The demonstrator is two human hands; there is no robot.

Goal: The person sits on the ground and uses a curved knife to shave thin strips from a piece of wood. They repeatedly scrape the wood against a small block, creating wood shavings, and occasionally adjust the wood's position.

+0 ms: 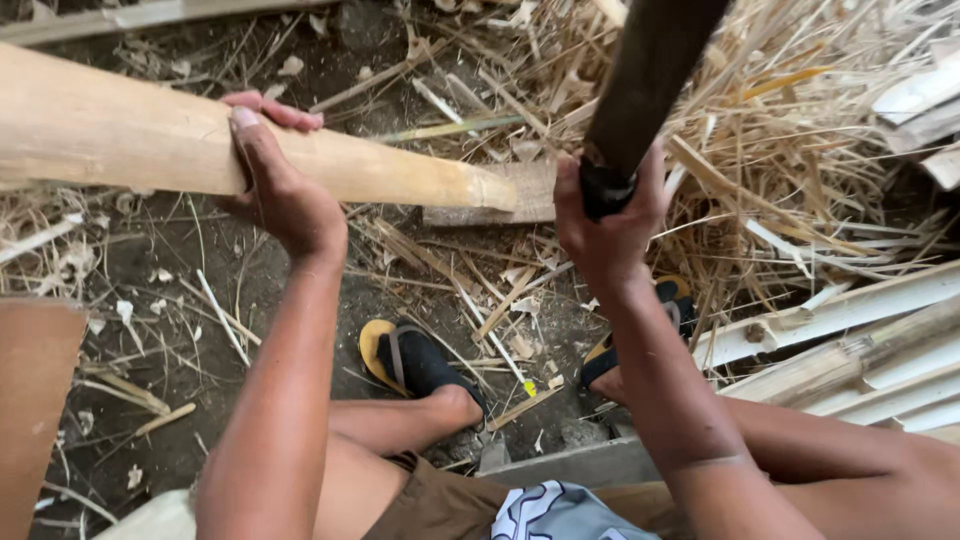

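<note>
**Blade raised over a pale shaved pole**

Pole first: a long, pale tan wooden pole (200,145), stripped smooth and tapering to a blunt, roughly cut tip, lies across the upper left of the frame. Its long axis runs from the left edge toward the centre, dipping slightly to the right, and the tip rests on a flat weathered wooden block (520,195) just left of centre. The surface looks clean and freshly pared, lighter than the dirt below it

The left hand (280,185) grips the pole from the near side, at about mid-length of the visible part. The fingers curl over the top and the thumb presses against the near face, so the hand is closed around the shaft. The right hand (610,225) sits at centre right, fingers wrapped tight around the dark handle of a broad, dark, flat chopping blade (650,75) that rises steeply to the upper edge of the frame. The pole's tip lies just left of this hand, so the right hand is the nearer one to the cut end; the blade stands above and to the right of the tip, not touching it

Below, two feet in black and yellow sandals (415,360) rest on dark earth. Dry straw-coloured shavings and strips (790,130) are heaped in the upper right, and pale split slats (860,340) lie stacked at the right edge
</note>
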